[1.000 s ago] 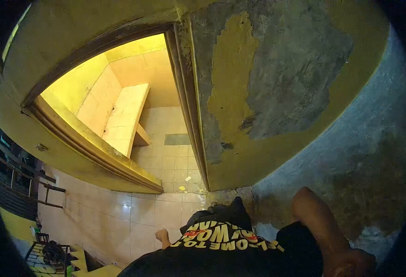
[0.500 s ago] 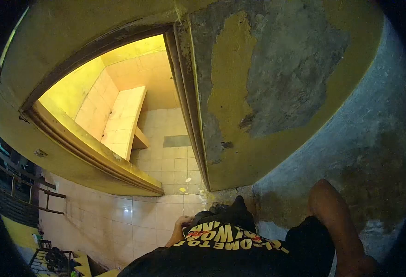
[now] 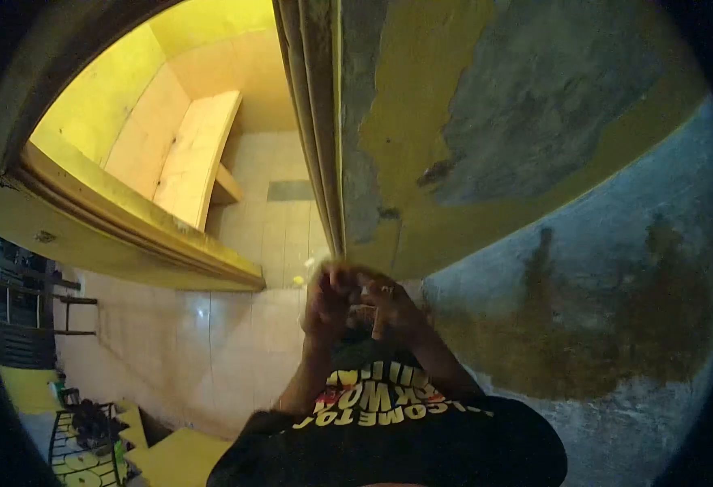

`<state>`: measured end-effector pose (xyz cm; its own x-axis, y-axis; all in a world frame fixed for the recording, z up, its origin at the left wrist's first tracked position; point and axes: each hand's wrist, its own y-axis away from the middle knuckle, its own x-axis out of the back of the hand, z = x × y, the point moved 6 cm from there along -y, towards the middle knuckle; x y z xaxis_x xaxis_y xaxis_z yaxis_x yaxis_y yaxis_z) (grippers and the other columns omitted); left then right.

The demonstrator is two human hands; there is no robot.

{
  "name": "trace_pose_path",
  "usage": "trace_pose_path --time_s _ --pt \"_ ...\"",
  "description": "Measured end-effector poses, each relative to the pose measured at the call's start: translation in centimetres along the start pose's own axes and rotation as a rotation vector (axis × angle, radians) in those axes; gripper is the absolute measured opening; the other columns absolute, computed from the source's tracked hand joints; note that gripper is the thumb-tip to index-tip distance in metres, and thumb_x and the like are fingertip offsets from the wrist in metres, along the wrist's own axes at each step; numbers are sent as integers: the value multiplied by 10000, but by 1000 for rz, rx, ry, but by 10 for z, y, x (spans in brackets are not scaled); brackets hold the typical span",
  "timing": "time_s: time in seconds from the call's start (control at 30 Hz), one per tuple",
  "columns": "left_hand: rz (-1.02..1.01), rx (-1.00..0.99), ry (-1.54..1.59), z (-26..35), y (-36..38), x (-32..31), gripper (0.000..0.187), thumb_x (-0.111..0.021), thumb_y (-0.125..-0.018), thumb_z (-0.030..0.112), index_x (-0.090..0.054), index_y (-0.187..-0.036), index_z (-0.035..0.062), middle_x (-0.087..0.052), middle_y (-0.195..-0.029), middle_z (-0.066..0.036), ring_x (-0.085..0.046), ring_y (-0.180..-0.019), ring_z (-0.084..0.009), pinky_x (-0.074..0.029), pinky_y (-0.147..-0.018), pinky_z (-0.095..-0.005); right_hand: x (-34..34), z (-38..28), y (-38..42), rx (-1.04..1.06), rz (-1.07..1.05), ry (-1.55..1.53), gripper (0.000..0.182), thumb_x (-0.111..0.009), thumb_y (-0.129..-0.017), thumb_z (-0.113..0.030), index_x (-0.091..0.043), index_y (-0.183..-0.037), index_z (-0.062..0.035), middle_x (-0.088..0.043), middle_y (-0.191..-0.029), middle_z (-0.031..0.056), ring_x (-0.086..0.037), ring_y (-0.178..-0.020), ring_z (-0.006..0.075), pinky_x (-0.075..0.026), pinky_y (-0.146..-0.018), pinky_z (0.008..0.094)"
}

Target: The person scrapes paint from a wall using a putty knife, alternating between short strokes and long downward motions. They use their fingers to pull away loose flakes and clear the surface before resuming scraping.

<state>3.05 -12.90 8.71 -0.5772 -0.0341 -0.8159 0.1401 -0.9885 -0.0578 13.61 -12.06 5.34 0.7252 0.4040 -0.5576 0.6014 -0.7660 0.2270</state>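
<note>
In front of my black printed shirt [image 3: 389,410], both hands are raised close together near the foot of the door frame as seen in the view. My left hand [image 3: 328,296] has its fingers curled beside a pale object [image 3: 317,261] that is too blurred to name. My right hand [image 3: 389,308] has bent fingers and a ring on one of them. Its fingertips come near the left hand, and whether anything lies between them cannot be made out.
A wooden door frame [image 3: 312,105] opens onto a lit, tiled room with a tiled bench [image 3: 198,150]. A peeling wall [image 3: 527,105] rises on the right. Wooden furniture [image 3: 73,315] and a dark metal rack [image 3: 85,454] stand at the left.
Both hands have come up and together in front of my chest; the right arm was out at the right side before. The doorway has shifted up and left in view.
</note>
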Motion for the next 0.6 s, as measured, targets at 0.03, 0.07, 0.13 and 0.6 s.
trace_pose_path --time_s 0.03,0.07,0.13,0.6 --pt "-137 -31 88 5 -14 -16 376 -422 -871 477 -392 -797 110 -389 -771 -54 -356 -738 -183 -349 -646 -317 -15 -11 4 -15 -44 -133 614 -544 -884 -429 -380 -1348 -62 -475 -1268 117 -545 -1040 193 -466 -845 320" --pt "-285 -70 181 6 -22 -31 373 -421 -864 478 -402 -814 109 -397 -783 -60 -350 -737 -186 -340 -645 -319 -17 -19 8 -24 -37 -148 614 -544 -884 -429 -380 -1348 -62 -475 -1268 117 -545 -1040 193 -466 -845 320" --pt "-332 -112 223 -6 -30 -49 385 -406 -867 485 -402 -823 103 -391 -782 -60 -352 -743 -192 -339 -661 -318 -15 -45 15 157 -82 21 609 -557 -882 -407 -392 -1335 -35 -483 -1274 126 -531 -1048 188 -451 -860 321" --pt "-351 -111 20 -39 -16 -102 410 -382 -825 521 -346 -770 117 -329 -720 -28 -320 -699 -167 -287 -643 -302 13 -70 42 284 285 270 470 -570 -878 -384 -533 -1103 27 -586 -989 75 -527 -924 144 -442 -819 312"
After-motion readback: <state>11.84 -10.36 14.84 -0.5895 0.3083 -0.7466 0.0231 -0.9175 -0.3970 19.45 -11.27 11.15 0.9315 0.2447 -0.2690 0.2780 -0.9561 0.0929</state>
